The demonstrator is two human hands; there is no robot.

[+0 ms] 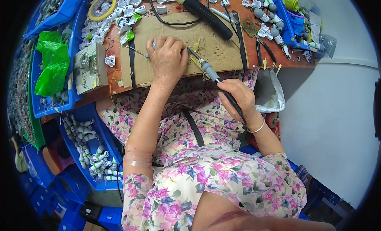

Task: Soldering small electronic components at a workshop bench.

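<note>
My right hand (240,98) grips a soldering iron (210,72) by its black handle. The iron's metal tip points up and left, close to the fingertips of my left hand (170,60). My left hand is closed over a small part with a grey rounded end (154,44), mostly hidden under the fingers. A thin wire (138,52) runs out to the left of that hand. Beneath both lies a stained cardboard sheet (147,30), held by black tape strips. Yellowish scraps (196,44) lie beside the iron's tip.
A thick black tube (206,16) and cables cross the sheet's far side. Many white plastic parts (131,0) and a yellow tape roll (102,7) lie at the back left. Pliers (266,51) rest at right. Blue bins (73,44) flank the table; a plastic bag (274,92) hangs at its edge.
</note>
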